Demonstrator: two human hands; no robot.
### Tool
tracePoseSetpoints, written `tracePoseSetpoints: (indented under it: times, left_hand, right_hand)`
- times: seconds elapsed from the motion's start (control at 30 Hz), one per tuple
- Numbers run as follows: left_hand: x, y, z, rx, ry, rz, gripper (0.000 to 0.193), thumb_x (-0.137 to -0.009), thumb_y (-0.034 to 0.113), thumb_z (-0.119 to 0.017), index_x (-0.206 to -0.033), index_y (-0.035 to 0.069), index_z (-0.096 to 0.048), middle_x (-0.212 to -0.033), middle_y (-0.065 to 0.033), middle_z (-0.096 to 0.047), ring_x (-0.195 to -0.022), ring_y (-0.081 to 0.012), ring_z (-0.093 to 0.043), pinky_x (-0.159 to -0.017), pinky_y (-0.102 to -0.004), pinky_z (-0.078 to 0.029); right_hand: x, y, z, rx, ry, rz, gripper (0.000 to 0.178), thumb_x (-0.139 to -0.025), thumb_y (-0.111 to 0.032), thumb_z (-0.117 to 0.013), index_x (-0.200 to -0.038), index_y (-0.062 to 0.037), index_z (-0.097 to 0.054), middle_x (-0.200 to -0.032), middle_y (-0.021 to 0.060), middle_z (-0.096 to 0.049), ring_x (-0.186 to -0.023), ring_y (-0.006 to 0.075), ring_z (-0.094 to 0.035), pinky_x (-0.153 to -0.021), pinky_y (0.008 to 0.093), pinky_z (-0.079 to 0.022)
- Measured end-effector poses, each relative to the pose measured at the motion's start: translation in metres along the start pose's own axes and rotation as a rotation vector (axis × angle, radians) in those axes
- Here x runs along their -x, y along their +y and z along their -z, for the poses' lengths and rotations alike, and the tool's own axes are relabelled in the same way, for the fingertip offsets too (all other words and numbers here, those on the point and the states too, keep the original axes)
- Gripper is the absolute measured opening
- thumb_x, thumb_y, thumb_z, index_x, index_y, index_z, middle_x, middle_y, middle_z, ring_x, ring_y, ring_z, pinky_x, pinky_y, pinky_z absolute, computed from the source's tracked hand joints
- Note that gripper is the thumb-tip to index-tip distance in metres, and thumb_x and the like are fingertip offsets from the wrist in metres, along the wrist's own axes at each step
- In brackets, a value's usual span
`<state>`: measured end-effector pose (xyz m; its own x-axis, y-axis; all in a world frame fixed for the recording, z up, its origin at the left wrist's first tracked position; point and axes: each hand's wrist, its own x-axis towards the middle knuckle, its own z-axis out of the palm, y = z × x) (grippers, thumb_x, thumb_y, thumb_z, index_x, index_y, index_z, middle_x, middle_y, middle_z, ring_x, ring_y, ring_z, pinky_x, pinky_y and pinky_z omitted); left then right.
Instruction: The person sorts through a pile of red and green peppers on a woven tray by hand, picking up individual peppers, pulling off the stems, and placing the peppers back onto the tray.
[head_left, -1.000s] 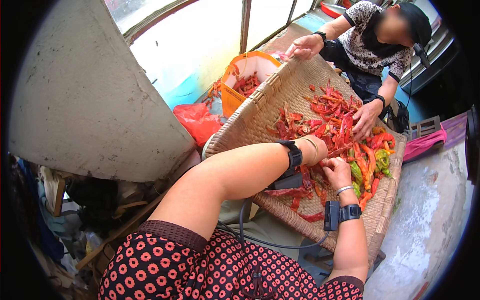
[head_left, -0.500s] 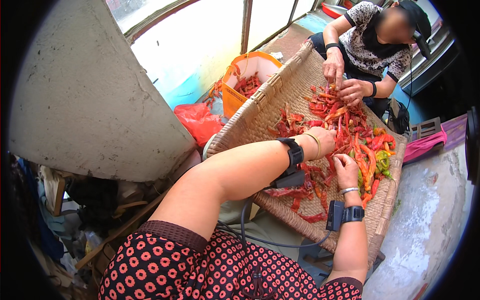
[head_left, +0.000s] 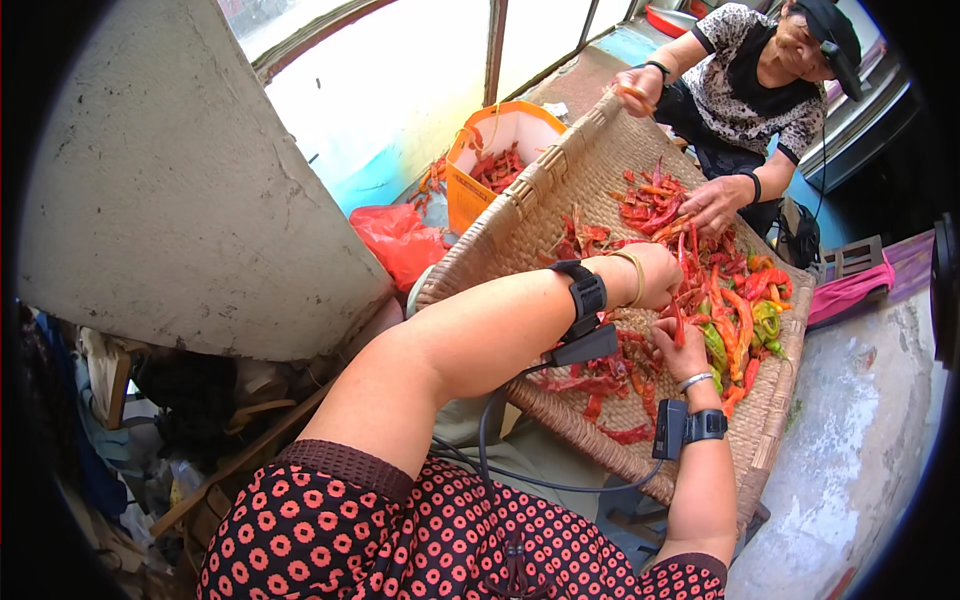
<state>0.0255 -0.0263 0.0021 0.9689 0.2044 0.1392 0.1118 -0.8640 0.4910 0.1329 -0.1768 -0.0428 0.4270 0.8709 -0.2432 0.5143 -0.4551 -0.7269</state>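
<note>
A wide woven basket tray (head_left: 545,190) holds a heap of red chili peppers (head_left: 655,205), some wrinkled and dry. Orange ones (head_left: 742,325) and green ones (head_left: 765,322) lie at the heap's right side. My right hand (head_left: 686,352) pinches a red chili pepper (head_left: 680,322) upright between thumb and fingers, low over the heap. Just above it, my left hand (head_left: 657,275) is closed with its fingers curled; whatever is in them is hidden. Torn red pieces (head_left: 610,375) are spread on the weave beneath my left forearm.
Across the tray sits a co-worker, one hand (head_left: 712,205) on the heap, the other (head_left: 637,92) above the far rim with a small orange piece. An orange box (head_left: 467,203) of red peppers and a red plastic bag (head_left: 398,242) stand left of the tray. A grey wall (head_left: 190,200) rises nearby.
My left hand has shifted slightly and curled tighter. My right hand has moved slightly left and now raises a red chili pepper. The co-worker's hands have parted, one moving to the far rim.
</note>
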Motion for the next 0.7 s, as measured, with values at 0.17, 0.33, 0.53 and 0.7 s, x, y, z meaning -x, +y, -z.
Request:
tracePoseSetpoints:
  times: [0.17, 0.33, 0.53, 0.7]
  left_hand:
    - [-0.005, -0.006, -0.008, 0.139, 0.093, -0.047, 0.011, -0.064, 0.018, -0.054, -0.069, 0.010, -0.060, -0.065, -0.0092, -0.059, -0.062, -0.0257, -0.057, -0.059, -0.0351, -0.046]
    - [-0.005, 0.001, -0.009, 0.024, -0.125, -0.018, 0.015, -0.065, 0.017, -0.055, -0.075, 0.010, -0.063, -0.069, -0.0102, -0.060, -0.068, -0.0263, -0.057, -0.062, -0.0354, -0.045]
    - [0.000, 0.009, -0.015, -0.085, -0.415, -0.022, 0.019, -0.065, 0.018, -0.056, -0.079, 0.007, -0.064, -0.077, -0.0116, -0.061, -0.075, -0.0261, -0.058, -0.064, -0.0346, -0.046]
    - [0.000, 0.009, -0.012, -0.109, -0.371, -0.046, 0.021, -0.065, 0.018, -0.058, -0.081, 0.005, -0.064, -0.081, -0.0130, -0.061, -0.079, -0.0256, -0.058, -0.067, -0.0343, -0.046]
  right_hand:
    - [-0.004, 0.013, -0.002, 0.028, 0.012, 0.086, 0.011, -0.077, -0.012, -0.054, -0.080, -0.0008, -0.057, -0.064, -0.0002, -0.055, -0.050, 0.0064, -0.050, -0.046, 0.0204, -0.040]
    - [-0.004, 0.018, 0.000, 0.084, 0.015, 0.151, 0.011, -0.076, -0.010, -0.055, -0.081, -0.0009, -0.057, -0.067, 0.0022, -0.057, -0.053, 0.0082, -0.052, -0.050, 0.0215, -0.041]
    - [0.001, 0.003, 0.000, 0.259, 0.076, 0.261, 0.015, -0.069, -0.011, -0.060, -0.083, -0.0046, -0.059, -0.075, 0.0135, -0.059, -0.070, 0.0254, -0.058, -0.064, 0.0308, -0.045]
    - [-0.001, 0.001, -0.001, 0.268, 0.034, 0.158, 0.018, -0.068, -0.009, -0.061, -0.085, -0.0046, -0.059, -0.077, 0.0142, -0.059, -0.072, 0.0252, -0.058, -0.066, 0.0310, -0.045]
